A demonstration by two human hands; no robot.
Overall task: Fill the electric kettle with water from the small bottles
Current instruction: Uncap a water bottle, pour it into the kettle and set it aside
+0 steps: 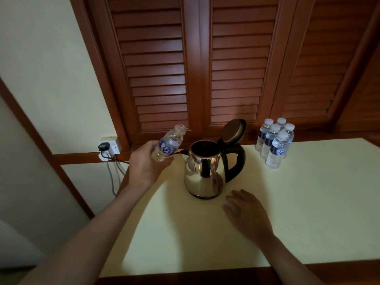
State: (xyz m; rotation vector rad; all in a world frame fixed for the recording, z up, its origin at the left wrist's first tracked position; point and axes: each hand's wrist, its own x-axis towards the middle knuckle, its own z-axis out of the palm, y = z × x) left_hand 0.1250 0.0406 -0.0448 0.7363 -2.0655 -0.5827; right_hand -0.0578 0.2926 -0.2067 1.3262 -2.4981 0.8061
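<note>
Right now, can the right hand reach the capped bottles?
Probably yes. The right hand is open and empty in front of the kettle; the capped bottles stand farther back on its right, with bare table between. The kettle's handle looks clear of that path.

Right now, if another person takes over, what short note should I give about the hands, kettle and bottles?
Left hand: grips an uncapped bottle, tilted, left of the kettle; it looks nearly empty.
Right hand: open, flat on the table by the kettle base.
Kettle lid: open.
Done: apparently one bottle poured; the water level is not visible.
Left: five capped bottles at the back right.
</note>
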